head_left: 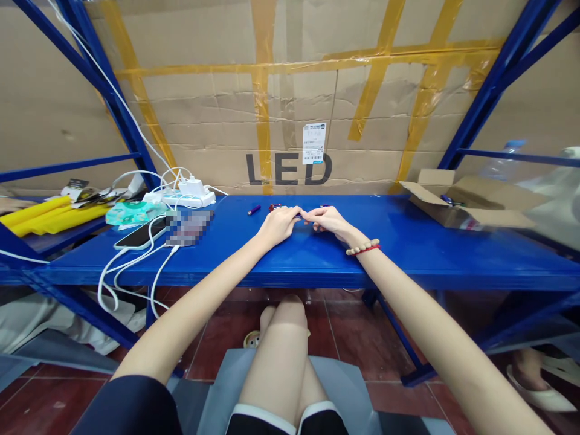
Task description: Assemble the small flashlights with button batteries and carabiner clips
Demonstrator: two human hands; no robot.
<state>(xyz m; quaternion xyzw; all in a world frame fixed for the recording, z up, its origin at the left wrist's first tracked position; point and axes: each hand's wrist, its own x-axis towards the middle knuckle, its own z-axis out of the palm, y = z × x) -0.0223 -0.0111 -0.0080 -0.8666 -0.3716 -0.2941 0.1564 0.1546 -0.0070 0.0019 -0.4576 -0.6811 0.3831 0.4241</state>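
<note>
Near the middle of the blue table (pixel 217 257), my left hand (pixel 280 225) and my right hand (pixel 330 222) meet at the fingertips. The fingers of both are pinched together, and whatever lies between them is too small to make out. A small red item (pixel 274 207) shows just behind my left hand. To its left a short dark purple cylinder (pixel 254 210) lies on the table. Another small dark item, partly hidden, is behind my right hand.
An open cardboard box (pixel 487 215) with small items stands at the right. At the left are a phone (pixel 141 234), white cables, a power strip (pixel 190 196) and a green packet (pixel 135 212). A large carton (pixel 203 133) stands behind; blue posts flank the table.
</note>
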